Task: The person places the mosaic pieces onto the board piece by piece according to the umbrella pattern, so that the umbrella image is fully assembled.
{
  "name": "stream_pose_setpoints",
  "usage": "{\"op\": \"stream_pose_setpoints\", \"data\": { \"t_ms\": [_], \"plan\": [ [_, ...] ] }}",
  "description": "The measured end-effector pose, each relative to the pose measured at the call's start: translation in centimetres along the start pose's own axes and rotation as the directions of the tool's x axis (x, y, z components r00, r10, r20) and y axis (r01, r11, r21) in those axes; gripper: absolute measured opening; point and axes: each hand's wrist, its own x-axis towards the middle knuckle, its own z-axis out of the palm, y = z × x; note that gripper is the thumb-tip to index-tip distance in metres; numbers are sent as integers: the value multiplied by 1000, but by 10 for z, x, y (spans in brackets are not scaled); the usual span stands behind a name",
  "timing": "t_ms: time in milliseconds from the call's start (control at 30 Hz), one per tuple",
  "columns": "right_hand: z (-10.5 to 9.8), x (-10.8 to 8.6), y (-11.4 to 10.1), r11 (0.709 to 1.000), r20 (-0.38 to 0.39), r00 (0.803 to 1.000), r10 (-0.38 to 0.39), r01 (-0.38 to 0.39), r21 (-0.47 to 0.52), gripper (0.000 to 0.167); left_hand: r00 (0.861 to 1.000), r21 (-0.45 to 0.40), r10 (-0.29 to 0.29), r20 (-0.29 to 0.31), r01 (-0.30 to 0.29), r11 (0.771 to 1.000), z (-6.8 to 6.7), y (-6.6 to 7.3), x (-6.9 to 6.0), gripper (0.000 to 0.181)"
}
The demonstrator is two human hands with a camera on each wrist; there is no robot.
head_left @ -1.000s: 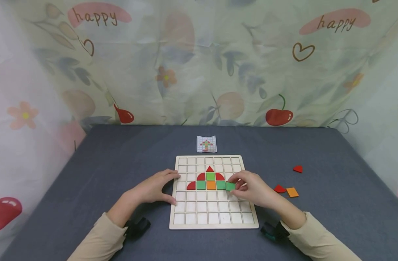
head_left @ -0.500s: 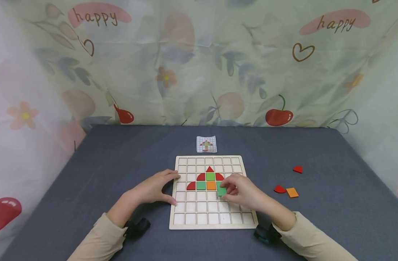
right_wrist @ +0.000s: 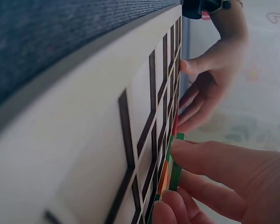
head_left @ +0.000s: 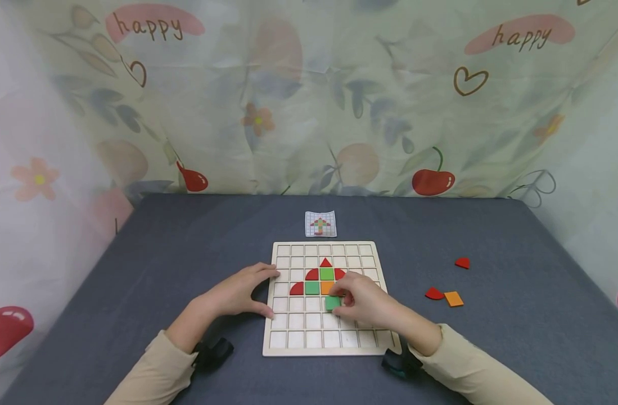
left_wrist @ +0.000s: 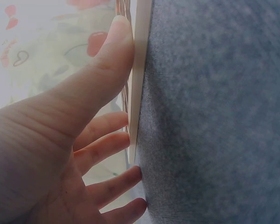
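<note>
A wooden grid board (head_left: 334, 351) lies on the dark cloth, with red, green and orange pieces set in its upper middle cells. My right hand (head_left: 364, 301) pinches a green square (head_left: 332, 304) between thumb and fingers, just below the orange square (head_left: 327, 287). In the right wrist view the green square (right_wrist: 175, 175) is held slightly above the board. My left hand (head_left: 240, 292) rests at the board's left edge, fingers spread; the left wrist view shows its thumb (left_wrist: 119, 46) against the edge.
Right of the board lie an orange square (head_left: 454, 298), a red piece (head_left: 434, 293) touching or close to it, and another red piece (head_left: 463, 262) farther back. Behind the board is a small pattern card (head_left: 320, 224). A patterned curtain (head_left: 309, 112) hangs at the back.
My right hand has carried the green square left and slightly toward me, from the right end of the coloured row to below the orange square. The left hand has stayed put.
</note>
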Motion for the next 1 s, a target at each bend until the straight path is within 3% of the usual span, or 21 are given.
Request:
{"op": "stream_pose_setpoints", "data": {
  "t_ms": [667, 1000],
  "plan": [
    [3, 8, -8, 997, 17, 997, 75, -74, -7, 18, 1000, -8, -10, -2, 10, 1000, 0, 2, -1, 84],
    [-19, 2, 9, 997, -15, 997, 76, -76, 19, 22, 1000, 5, -4, -6, 4, 1000, -1, 2, -1, 85]
  ]
}}
